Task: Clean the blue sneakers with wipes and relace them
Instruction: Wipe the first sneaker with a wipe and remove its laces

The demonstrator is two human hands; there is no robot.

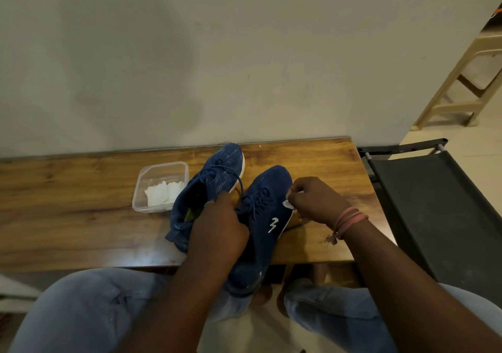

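Two blue sneakers stand on the wooden table (pixel 81 189). The left sneaker (pixel 209 187) lies tilted against the right one, laces in place. The right sneaker (pixel 267 203), with a white logo on its side, hangs partly over the table's front edge. My left hand (pixel 217 227) grips it around the collar and tongue. My right hand (pixel 315 200) pinches a small white wipe (pixel 287 204) against the sneaker's outer side near the sole. A clear plastic box (pixel 163 187) holding white wipes (pixel 163 191) sits left of the sneakers.
A plain wall rises directly behind the table. A black folding chair (pixel 423 198) stands at the table's right end, and a beige plastic stool (pixel 467 86) is farther back right. My knees in light jeans are below the front edge.
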